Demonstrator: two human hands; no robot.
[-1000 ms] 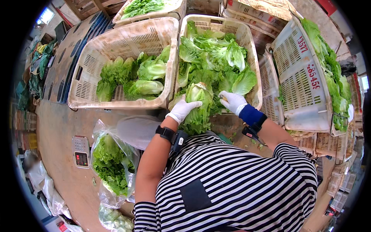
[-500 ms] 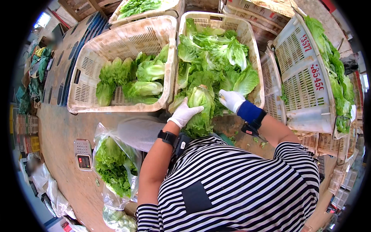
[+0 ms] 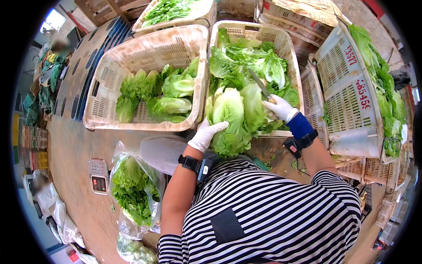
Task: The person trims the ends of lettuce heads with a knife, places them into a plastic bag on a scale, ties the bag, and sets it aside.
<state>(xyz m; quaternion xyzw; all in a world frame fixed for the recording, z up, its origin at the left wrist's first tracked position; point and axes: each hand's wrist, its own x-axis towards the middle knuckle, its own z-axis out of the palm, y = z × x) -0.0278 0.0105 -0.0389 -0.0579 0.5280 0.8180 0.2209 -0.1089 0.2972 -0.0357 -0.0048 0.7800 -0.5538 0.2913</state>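
My left hand (image 3: 206,133), in a white glove, grips the left side of a lettuce head (image 3: 229,110) held over the near edge of the right-hand crate (image 3: 296,79). In my gloved right hand (image 3: 280,108) is a knife (image 3: 259,84), its blade pointing up and to the left. Between that hand and the head, a loose lettuce leaf (image 3: 253,105) looks blurred, and whether the fingers also pinch it I cannot tell. More lettuce (image 3: 273,70) fills the crate behind.
Several lettuce heads (image 3: 172,105) lie in the left-hand crate (image 3: 105,75). A plastic bag of lettuce (image 3: 132,185) stands by my left arm, beside a scale display (image 3: 99,176) on the floor. On the right rises an upright crate (image 3: 347,92) with greens; another crate (image 3: 176,22) sits at the back.
The lettuce head has turned, its pale side now up. My right hand has moved slightly right, the knife blade now shows, and a leaf has come away beside the head.
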